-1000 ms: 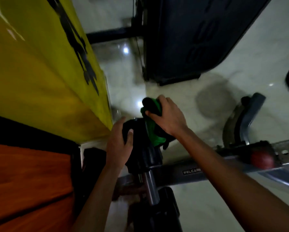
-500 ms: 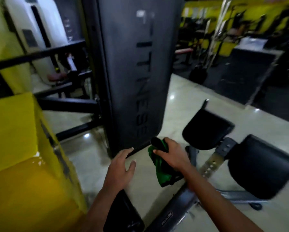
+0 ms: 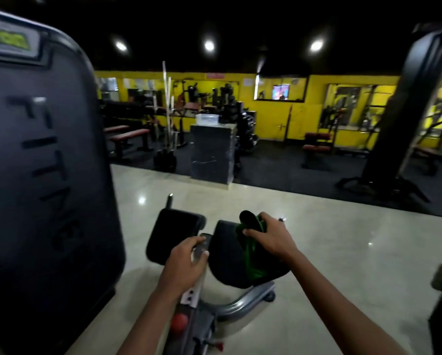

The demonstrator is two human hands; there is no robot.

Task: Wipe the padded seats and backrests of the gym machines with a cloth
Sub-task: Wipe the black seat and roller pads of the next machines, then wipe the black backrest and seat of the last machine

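Low in the centre of the frame, two bare forearms reach forward over a gym machine; the right hand (image 3: 271, 239) grips a bunched green cloth (image 3: 250, 254), fingers curled round its upper end, and holds it against the nearer black pad (image 3: 225, 262) — the cloth hangs down the pad's right half; a dark rounded end of the bundle sticks up above the knuckles. The left hand (image 3: 186, 260) sits just left of that pad, fingers curled round a grey metal bar (image 3: 196, 285) that runs down toward the lower edge; how firmly it holds cannot be told through the blur. A second black pad (image 3: 171, 231) stands beside the first, left of centre, apart from the cloth. Below the hands — a red knob (image 3: 179, 321) on the frame and a curved grey foot (image 3: 243, 301) resting on the pale glossy floor (image 3: 343, 252). Filling the left of the frame, a tall dark weight-stack cover (image 3: 43, 175) with vertical lettering, partly readable as "FIT". In the upper half, far off: yellow walls (image 3: 273, 111), red benches (image 3: 130, 135), racks, a dark block (image 3: 212, 152) at the edge of the black matting; three ceiling lights (image 3: 209, 45) glare at the top.
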